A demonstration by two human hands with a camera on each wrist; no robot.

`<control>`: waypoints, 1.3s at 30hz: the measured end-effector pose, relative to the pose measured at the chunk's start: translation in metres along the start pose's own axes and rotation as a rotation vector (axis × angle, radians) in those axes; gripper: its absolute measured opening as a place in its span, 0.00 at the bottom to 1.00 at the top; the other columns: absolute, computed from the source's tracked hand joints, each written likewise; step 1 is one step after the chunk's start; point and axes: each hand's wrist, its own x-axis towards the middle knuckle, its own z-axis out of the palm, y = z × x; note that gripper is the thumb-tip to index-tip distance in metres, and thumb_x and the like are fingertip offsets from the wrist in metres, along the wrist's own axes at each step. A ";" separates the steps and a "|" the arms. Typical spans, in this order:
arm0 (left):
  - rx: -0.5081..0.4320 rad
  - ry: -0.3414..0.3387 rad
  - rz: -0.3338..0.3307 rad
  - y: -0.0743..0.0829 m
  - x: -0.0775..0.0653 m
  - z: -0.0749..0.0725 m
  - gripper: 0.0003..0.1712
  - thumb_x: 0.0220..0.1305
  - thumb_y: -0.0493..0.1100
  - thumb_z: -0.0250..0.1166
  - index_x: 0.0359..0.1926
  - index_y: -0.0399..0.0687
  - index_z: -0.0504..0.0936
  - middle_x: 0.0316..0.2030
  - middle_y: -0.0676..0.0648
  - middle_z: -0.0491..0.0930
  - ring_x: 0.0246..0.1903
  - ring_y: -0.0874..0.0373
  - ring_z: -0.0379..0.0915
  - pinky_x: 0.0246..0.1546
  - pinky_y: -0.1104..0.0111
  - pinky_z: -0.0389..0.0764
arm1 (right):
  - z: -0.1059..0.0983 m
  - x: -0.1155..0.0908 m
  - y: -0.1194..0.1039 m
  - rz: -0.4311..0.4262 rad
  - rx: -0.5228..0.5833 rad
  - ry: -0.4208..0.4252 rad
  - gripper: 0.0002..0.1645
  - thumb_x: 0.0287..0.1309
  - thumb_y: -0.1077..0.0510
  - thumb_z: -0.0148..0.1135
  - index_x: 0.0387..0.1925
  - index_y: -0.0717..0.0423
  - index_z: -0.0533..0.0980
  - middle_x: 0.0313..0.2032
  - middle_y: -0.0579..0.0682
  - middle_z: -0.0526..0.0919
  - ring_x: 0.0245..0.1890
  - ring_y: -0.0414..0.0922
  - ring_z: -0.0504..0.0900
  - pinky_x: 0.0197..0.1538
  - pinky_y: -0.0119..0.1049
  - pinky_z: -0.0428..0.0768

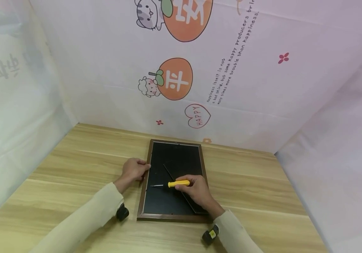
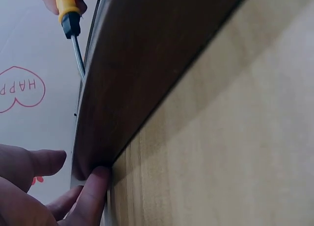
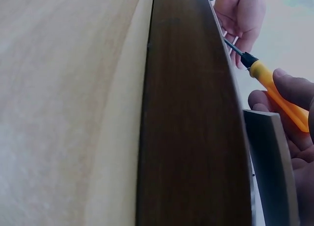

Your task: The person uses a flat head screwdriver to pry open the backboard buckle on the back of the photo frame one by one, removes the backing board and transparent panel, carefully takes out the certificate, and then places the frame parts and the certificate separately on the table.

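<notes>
A brown picture frame [image 1: 174, 218] lies with its black back board [image 1: 162, 200] facing up. My left hand [image 1: 134, 169] holds the frame's left rim, the thumb above it and fingers against its outer side; the left wrist view shows a fingertip pressing low on that side. My right hand [image 1: 196, 189] grips a screwdriver [image 1: 179, 183] by its yellow handle. The metal shaft points left, its tip close to the inside of the left rim, near a small dark tab. Diagonally across the back board runs a thin black stand leg [image 1: 184, 198], partly hidden below my right hand.
The frame lies on a wood-grain table [image 1: 250, 182] near its back edge. Behind it rises a printed white wall cover [image 1: 247, 116], with further white sheets [image 1: 336, 158] on both sides. In the right wrist view, the stand leg [image 3: 270, 157] juts up beside the rim.
</notes>
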 end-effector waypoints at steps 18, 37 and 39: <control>0.020 -0.023 0.012 -0.004 0.004 0.003 0.21 0.59 0.42 0.70 0.51 0.35 0.83 0.46 0.36 0.85 0.19 0.61 0.80 0.19 0.70 0.83 | 0.000 -0.002 -0.002 0.010 -0.006 -0.014 0.14 0.54 0.65 0.70 0.42 0.68 0.83 0.38 0.62 0.87 0.28 0.41 0.77 0.29 0.21 0.76; 0.077 -0.038 0.032 -0.002 0.001 0.002 0.21 0.63 0.44 0.67 0.53 0.36 0.82 0.42 0.38 0.87 0.17 0.62 0.80 0.17 0.70 0.81 | 0.004 0.009 0.041 -0.006 -0.051 -0.033 0.14 0.53 0.54 0.73 0.42 0.53 0.86 0.39 0.52 0.88 0.30 0.38 0.78 0.31 0.25 0.79; 0.075 -0.048 0.030 -0.002 0.000 0.002 0.21 0.64 0.44 0.66 0.54 0.36 0.81 0.43 0.37 0.86 0.18 0.61 0.80 0.17 0.70 0.81 | 0.004 0.009 0.041 -0.018 -0.061 -0.037 0.14 0.53 0.53 0.73 0.42 0.53 0.86 0.39 0.51 0.88 0.30 0.38 0.79 0.31 0.25 0.80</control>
